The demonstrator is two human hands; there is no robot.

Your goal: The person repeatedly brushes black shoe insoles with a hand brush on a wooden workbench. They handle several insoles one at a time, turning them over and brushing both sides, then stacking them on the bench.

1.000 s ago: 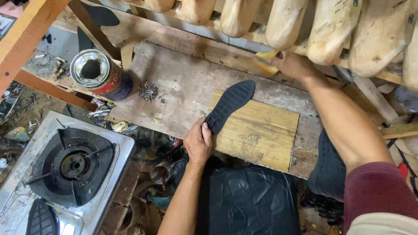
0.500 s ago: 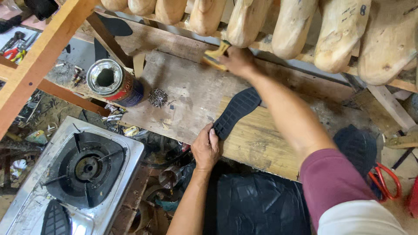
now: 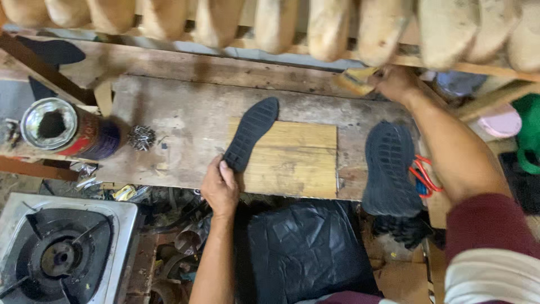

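Observation:
A black rubber shoe sole [image 3: 251, 133] lies tilted across a pale wooden board [image 3: 295, 160] on the worn workbench [image 3: 180, 121]. My left hand [image 3: 220, 187] presses down on the sole's near end at the bench's front edge. My right hand [image 3: 395, 82] reaches to the back right and grips a yellowish brush [image 3: 356, 80], just under a row of tan wooden shoe lasts [image 3: 332, 28]. A second black sole [image 3: 390, 169], tread up, lies at the bench's right end under my right forearm.
An open tin can [image 3: 59, 128] stands at the bench's left end, with a small heap of nails [image 3: 141, 137] beside it. A gas stove [image 3: 62, 247] sits low at the left. A black plastic bag [image 3: 304, 250] is below the bench. Orange-handled scissors [image 3: 424, 174] lie at the right.
My right hand with the brush has shifted right along the back of the bench. The view has swung right. My left hand stays on the sole.

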